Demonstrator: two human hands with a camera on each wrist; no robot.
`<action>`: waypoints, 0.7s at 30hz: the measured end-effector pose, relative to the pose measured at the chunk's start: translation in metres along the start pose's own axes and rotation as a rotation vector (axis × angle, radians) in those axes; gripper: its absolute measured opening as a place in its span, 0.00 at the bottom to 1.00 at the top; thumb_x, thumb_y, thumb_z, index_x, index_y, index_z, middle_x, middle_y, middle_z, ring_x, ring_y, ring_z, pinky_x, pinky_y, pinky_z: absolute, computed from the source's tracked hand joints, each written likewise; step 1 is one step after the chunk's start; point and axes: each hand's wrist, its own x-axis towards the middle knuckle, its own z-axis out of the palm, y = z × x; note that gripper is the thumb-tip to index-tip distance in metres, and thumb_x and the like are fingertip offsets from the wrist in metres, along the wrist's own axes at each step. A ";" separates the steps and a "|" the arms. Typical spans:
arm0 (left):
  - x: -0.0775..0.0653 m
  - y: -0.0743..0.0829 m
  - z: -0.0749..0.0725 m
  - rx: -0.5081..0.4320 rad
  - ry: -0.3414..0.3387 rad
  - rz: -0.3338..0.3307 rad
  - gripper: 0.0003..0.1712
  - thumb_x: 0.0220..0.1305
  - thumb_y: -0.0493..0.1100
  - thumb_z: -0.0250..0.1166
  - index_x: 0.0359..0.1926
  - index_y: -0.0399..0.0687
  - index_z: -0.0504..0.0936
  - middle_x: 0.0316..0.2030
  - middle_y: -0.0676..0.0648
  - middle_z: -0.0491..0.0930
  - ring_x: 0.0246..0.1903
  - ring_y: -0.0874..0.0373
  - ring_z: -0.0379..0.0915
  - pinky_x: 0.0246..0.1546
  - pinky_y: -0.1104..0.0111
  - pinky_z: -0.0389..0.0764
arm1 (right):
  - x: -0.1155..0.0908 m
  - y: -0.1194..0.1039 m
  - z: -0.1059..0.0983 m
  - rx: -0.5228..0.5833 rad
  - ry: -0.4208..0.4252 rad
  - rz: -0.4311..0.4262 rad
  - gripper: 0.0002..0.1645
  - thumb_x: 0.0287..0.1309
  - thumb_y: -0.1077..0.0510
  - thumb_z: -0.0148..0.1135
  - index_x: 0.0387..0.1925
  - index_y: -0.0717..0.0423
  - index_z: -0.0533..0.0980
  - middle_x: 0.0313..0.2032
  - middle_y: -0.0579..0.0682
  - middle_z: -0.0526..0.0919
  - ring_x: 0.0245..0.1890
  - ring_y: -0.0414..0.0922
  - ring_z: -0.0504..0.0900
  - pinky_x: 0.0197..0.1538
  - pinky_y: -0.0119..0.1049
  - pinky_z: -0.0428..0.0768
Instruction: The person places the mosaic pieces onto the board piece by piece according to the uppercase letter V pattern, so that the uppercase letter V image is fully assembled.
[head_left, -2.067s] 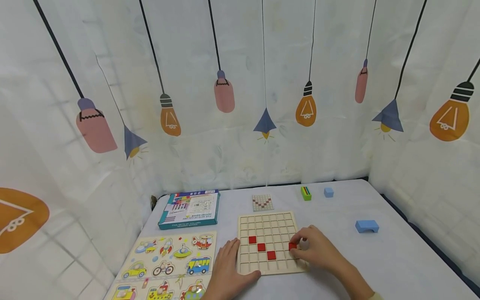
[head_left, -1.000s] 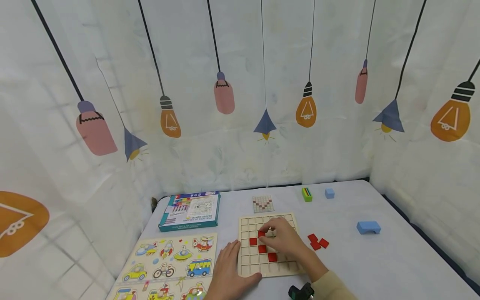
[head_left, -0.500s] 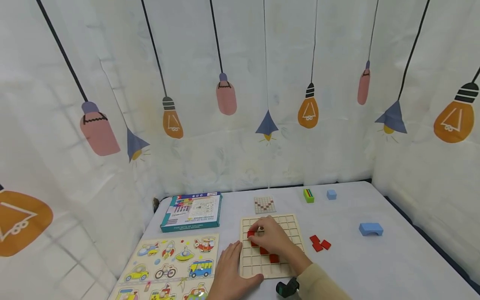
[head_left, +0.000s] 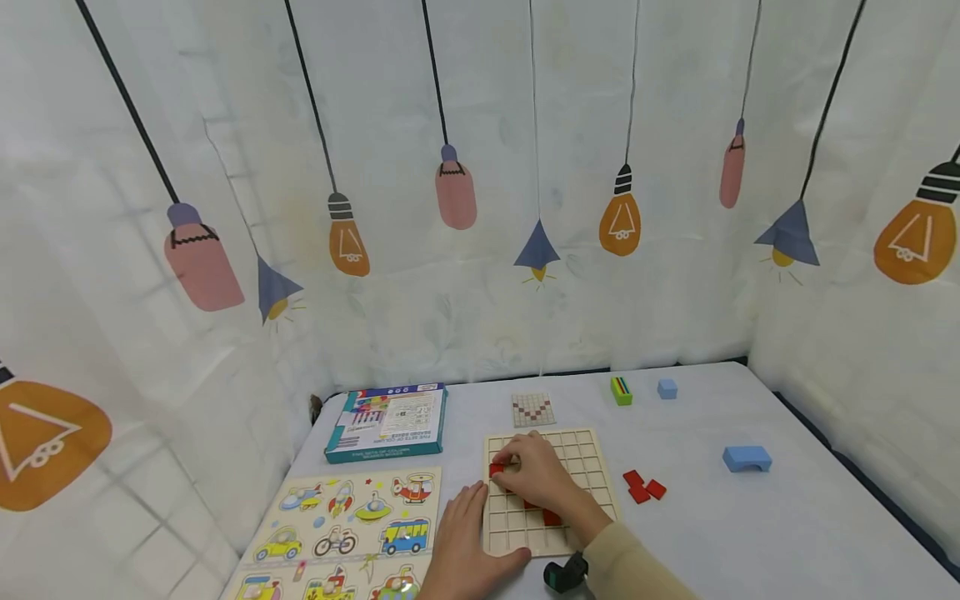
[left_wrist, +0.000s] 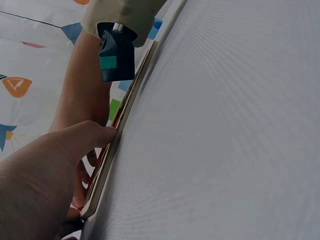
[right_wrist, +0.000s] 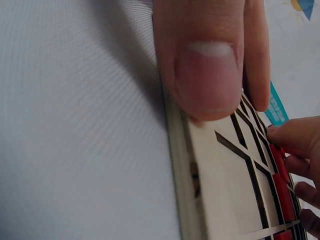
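Observation:
A square wooden grid board (head_left: 592, 483) lies on the white table in front of me. My left hand (head_left: 467, 542) rests against its left side and near corner, fingers fairly straight; in the left wrist view the thumb (left_wrist: 97, 134) presses on the board's edge. My right hand (head_left: 536, 471) reaches over the board and pinches a red square tile (head_left: 496, 470) at the upper left cells. Other red tiles (head_left: 552, 518) sit in the grid, partly hidden under that hand. Three loose red tiles (head_left: 639, 493) lie right of the board.
A small pattern card (head_left: 533, 409) lies behind the board. At left are a teal box (head_left: 386, 423) and a vehicle picture puzzle (head_left: 348, 521). A green striped block (head_left: 621, 391), a blue cube (head_left: 667, 388) and a blue arch block (head_left: 747, 458) stand at right.
My right hand has moved from the board's right edge to its upper left with a red tile. Three loose tiles are now uncovered at right. The left hand has stayed in place.

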 end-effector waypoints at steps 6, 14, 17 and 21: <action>-0.001 0.002 -0.001 -0.006 0.004 0.004 0.73 0.48 0.82 0.79 0.83 0.42 0.68 0.82 0.38 0.68 0.84 0.32 0.58 0.84 0.30 0.61 | 0.001 -0.004 -0.001 -0.004 -0.030 0.027 0.12 0.63 0.47 0.82 0.47 0.41 0.93 0.46 0.39 0.89 0.48 0.41 0.76 0.51 0.43 0.80; -0.001 0.002 -0.002 -0.003 0.014 0.019 0.73 0.48 0.81 0.79 0.83 0.41 0.68 0.82 0.38 0.68 0.84 0.32 0.58 0.84 0.30 0.61 | -0.001 -0.003 -0.003 0.009 -0.031 0.019 0.10 0.65 0.48 0.79 0.48 0.40 0.93 0.46 0.38 0.88 0.48 0.40 0.75 0.49 0.40 0.78; 0.000 0.002 -0.002 -0.005 0.016 0.022 0.73 0.48 0.81 0.79 0.83 0.41 0.68 0.82 0.38 0.68 0.84 0.32 0.58 0.84 0.30 0.62 | -0.001 -0.002 -0.003 0.011 -0.025 0.015 0.09 0.66 0.50 0.78 0.47 0.40 0.93 0.46 0.38 0.88 0.47 0.40 0.74 0.48 0.39 0.78; 0.001 0.001 -0.001 -0.002 0.005 0.013 0.73 0.47 0.82 0.79 0.83 0.41 0.68 0.82 0.38 0.68 0.84 0.33 0.58 0.84 0.31 0.61 | -0.001 -0.003 -0.003 0.014 -0.027 0.014 0.10 0.67 0.51 0.77 0.48 0.40 0.93 0.46 0.38 0.88 0.47 0.40 0.74 0.48 0.38 0.77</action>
